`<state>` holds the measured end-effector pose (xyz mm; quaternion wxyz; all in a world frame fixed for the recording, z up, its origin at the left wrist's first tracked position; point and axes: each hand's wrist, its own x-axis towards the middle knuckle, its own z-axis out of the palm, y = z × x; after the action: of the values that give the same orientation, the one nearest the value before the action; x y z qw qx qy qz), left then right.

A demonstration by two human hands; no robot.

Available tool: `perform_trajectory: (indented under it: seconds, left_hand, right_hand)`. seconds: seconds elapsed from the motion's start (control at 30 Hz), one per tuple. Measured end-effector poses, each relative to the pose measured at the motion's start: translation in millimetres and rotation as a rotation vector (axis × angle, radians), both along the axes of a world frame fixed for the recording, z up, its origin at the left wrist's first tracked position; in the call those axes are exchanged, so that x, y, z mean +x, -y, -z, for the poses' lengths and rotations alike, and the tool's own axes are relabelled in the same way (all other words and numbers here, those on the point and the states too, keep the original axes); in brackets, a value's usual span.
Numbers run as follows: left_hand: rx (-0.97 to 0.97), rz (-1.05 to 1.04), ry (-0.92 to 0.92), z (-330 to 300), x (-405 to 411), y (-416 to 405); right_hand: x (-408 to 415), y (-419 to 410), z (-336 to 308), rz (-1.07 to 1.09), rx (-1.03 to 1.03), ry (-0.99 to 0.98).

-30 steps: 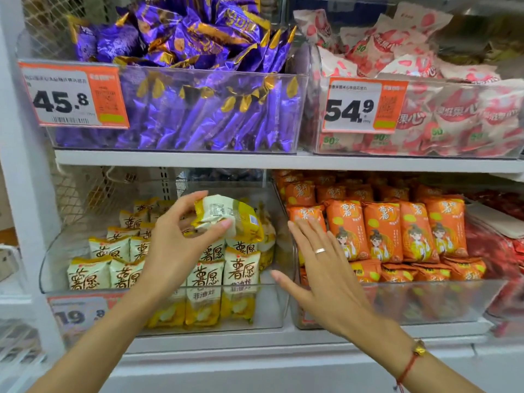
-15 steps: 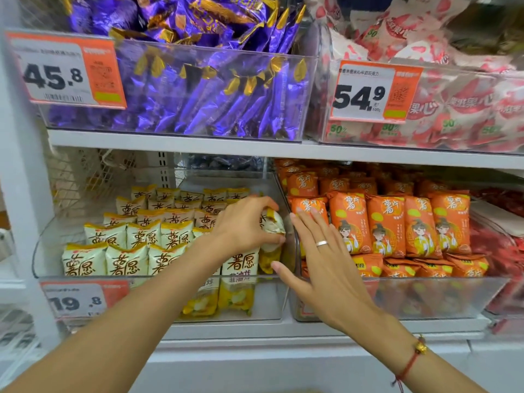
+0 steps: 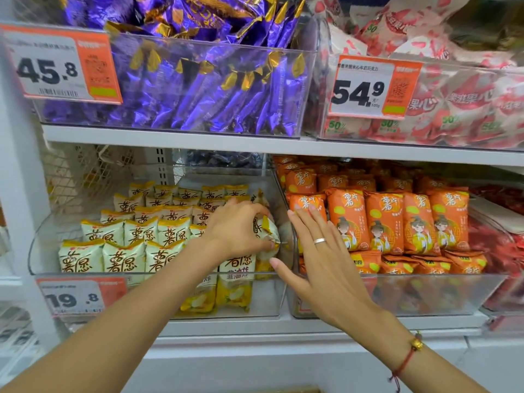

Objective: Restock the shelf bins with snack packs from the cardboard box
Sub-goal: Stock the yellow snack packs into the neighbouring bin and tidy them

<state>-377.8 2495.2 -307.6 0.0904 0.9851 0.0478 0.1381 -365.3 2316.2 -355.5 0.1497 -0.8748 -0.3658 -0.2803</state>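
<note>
Fingers of the left hand [image 3: 235, 231] are pinching a yellow-and-white snack pack [image 3: 268, 232], holding it at the right end of the clear bin [image 3: 158, 293] on the lower shelf, against the bin's right wall. Rows of matching packs [image 3: 141, 245] are standing at nine o'clock from it. At three o'clock, the right hand [image 3: 320, 259] is lying flat with fingers straight and slightly spread, resting against the edge where that bin meets the neighbouring bin of orange packs [image 3: 397, 219]. At twelve o'clock, on the upper shelf, purple packs [image 3: 198, 89] are filling another bin.
</note>
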Motion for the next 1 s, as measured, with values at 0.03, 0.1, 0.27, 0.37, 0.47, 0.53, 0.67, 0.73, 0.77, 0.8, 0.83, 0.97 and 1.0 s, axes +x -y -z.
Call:
perform_trajectory:
  seconds: [0.03, 0.1, 0.27, 0.37, 0.47, 0.53, 0.67, 0.73, 0.77, 0.8, 0.83, 0.97, 1.0]
  left_hand:
    - [-0.008, 0.009, 0.012, 0, -2, -2]
    - [-0.075, 0.003, 0.049, 2, -7, -7]
    - [-0.072, 0.007, -0.145, 12, 2, -5]
    - [-0.097, -0.003, -0.226, 8, 7, -6]
    - [-0.093, -0.009, -0.254, 10, 10, -10]
    - [-0.084, -0.014, -0.258, 13, 11, -9]
    - [-0.115, -0.002, -0.185, 16, 8, -9]
    - [-0.138, -0.001, -0.133, 16, 4, -11]
    - [-0.157, -0.009, -0.080, 16, 0, -10]
    - [-0.188, -0.014, -0.004, 16, -7, -9]
    - [-0.234, -0.005, 0.090, 16, -18, -7]
    - [-0.380, 0.104, 0.442, 33, -89, -3]
    - [-0.394, 0.108, 0.520, 40, -109, -2]
  right_hand:
    - [1, 0, 0, -0.002, 0.001, 0.003]
    - [1, -1, 1, 0.002, 0.005, 0.020]
    - [0, -1, 2, 0.025, -0.023, 0.047]
    - [3, -1, 2, 0.039, -0.042, 0.066]
    - [3, -2, 4, 0.057, -0.052, 0.082]
    - [4, -2, 4, 0.051, -0.068, 0.083]
    - [4, 0, 2, 0.023, -0.087, 0.053]
    - [2, 0, 0, 0.015, -0.106, 0.017]
    - [1, 1, -2, 0.015, -0.114, -0.005]
    - [-2, 2, -7, 0.019, -0.117, -0.025]
    - [-5, 5, -14, 0.024, -0.114, -0.035]
    - [-42, 18, -34, -0.076, 0.033, 0.104]
    - [-55, 21, -32, -0.119, 0.067, 0.097]
